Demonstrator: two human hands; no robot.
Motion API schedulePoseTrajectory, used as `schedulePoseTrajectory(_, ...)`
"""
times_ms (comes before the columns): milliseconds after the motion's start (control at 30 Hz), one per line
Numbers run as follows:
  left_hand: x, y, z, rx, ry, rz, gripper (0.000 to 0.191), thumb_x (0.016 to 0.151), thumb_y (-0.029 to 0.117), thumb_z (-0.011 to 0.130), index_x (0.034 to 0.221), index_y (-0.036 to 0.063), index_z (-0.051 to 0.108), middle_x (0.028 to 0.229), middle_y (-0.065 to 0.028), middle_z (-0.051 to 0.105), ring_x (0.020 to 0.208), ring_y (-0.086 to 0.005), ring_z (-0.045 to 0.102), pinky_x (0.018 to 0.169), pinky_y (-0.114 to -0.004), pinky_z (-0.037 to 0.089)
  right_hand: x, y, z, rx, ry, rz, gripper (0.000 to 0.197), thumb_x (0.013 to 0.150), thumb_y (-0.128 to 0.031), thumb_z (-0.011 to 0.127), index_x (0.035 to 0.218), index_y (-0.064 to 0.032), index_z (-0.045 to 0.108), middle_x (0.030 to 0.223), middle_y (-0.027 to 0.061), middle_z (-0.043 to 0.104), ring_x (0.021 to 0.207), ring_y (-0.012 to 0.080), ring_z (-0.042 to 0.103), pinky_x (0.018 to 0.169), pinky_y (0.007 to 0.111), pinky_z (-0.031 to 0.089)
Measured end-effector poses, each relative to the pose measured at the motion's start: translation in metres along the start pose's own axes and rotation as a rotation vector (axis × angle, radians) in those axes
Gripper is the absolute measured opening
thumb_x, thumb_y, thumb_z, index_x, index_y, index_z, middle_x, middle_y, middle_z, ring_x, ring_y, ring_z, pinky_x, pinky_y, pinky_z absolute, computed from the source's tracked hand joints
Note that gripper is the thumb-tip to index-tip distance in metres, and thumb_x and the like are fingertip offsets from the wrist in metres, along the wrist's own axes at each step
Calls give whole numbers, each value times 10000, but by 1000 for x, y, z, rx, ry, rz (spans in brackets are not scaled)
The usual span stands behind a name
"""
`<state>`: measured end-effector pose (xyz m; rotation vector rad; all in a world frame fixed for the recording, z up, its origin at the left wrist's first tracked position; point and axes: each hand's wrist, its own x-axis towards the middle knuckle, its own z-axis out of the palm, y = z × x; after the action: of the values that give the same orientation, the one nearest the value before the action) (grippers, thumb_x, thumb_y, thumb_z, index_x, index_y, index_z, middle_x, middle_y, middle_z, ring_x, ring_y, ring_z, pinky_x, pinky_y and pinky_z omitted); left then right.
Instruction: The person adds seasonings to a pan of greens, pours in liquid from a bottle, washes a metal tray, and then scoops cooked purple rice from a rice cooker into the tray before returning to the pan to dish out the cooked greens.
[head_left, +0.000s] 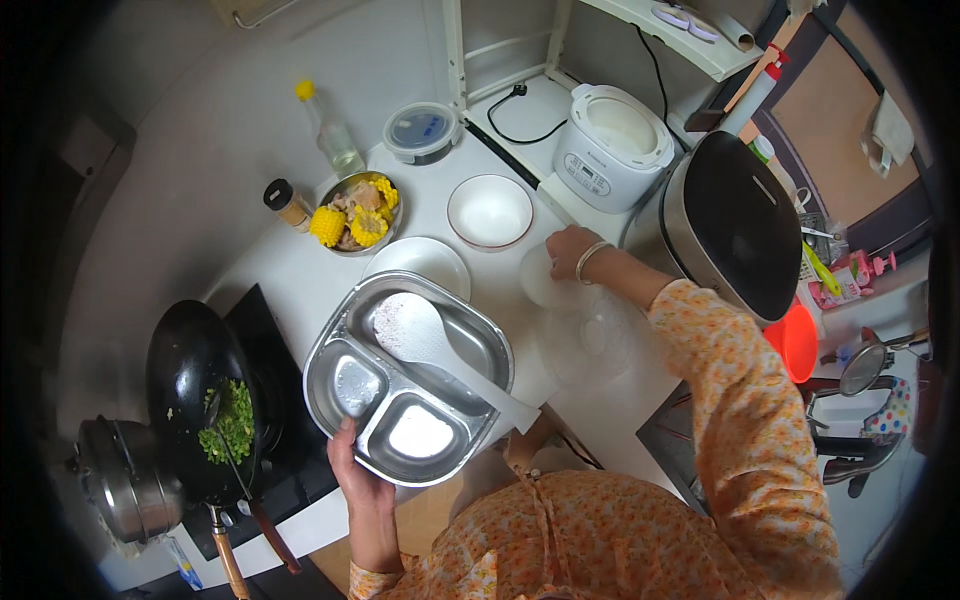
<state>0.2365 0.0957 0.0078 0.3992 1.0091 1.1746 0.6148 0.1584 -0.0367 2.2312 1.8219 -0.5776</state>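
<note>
My left hand (364, 480) grips the near rim of a divided stainless steel tray (409, 442), its thumb over the edge. Lying across the tray is a white plastic rice paddle (442, 360), bits stuck to its blade and its handle over the right rim. My right hand (574, 255), a bangle at the wrist, holds the edge of a pale, translucent round item (544, 277), perhaps a lid, above the counter. Under it lies another clear round lid (589, 337). A white bowl (490, 212) stands left of my right hand, and a white plate (427, 262) sits partly behind the tray.
A wok (202, 397) with chopped greens rests on the cooktop, beside a steel pot (127, 480). Behind stand a steel bowl (397, 225) of corn and meat, a seasoning jar (286, 204), a bottle (337, 142) and a lidded container (421, 131). A white cooker (615, 150) stands back right.
</note>
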Motion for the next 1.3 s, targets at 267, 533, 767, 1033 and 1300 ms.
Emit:
schedulePoseTrajectory(267, 7, 9, 4, -53, -36, 10, 378, 801, 198, 530, 1058, -74, 474, 982, -169, 570, 869, -255, 591, 760, -343, 498, -43, 14, -145, 156, 355, -65, 292, 612, -216, 646, 851, -55, 602, 724, 130, 604, 667, 240, 586, 640, 323, 463)
schedulePoseTrajectory(533, 9, 1, -3, 11, -7, 4, 383, 792, 226, 538, 1057, -45, 482, 993, -152, 565, 877, -255, 580, 785, -353, 478, 13, 124, -171, 106, 534, 297, 259, 618, -177, 659, 852, -76, 608, 882, 140, 614, 841, 281, 585, 752, 327, 453)
schedulePoseTrajectory(767, 17, 0, -6, 48, -25, 0, 407, 813, 275, 502, 1086, -28, 485, 1029, -156, 568, 920, -267, 571, 826, -360, 458, 41, 144, -156, 132, 491, 226, 254, 614, -182, 666, 836, -75, 604, 876, 123, 616, 831, 258, 587, 750, 318, 455)
schedulePoseTrajectory(1033, 22, 0, 3, -28, 7, -6, 424, 784, 198, 557, 1096, -64, 441, 1009, -174, 548, 872, -264, 586, 761, -352, 499, 35, 139, -176, 147, 518, 110, 350, 642, -160, 624, 986, -105, 586, 905, 123, 570, 837, 233, 549, 726, 314, 435)
schedulePoseTrajectory(1300, 27, -5, 4, -17, 15, -11, 380, 780, 190, 561, 1047, -67, 474, 951, -158, 572, 837, -246, 593, 738, -353, 506, 66, 105, -184, -168, 637, -148, 340, 763, -139, 452, 1083, -177, 559, 881, 171, 564, 816, 308, 545, 766, 362, 440)
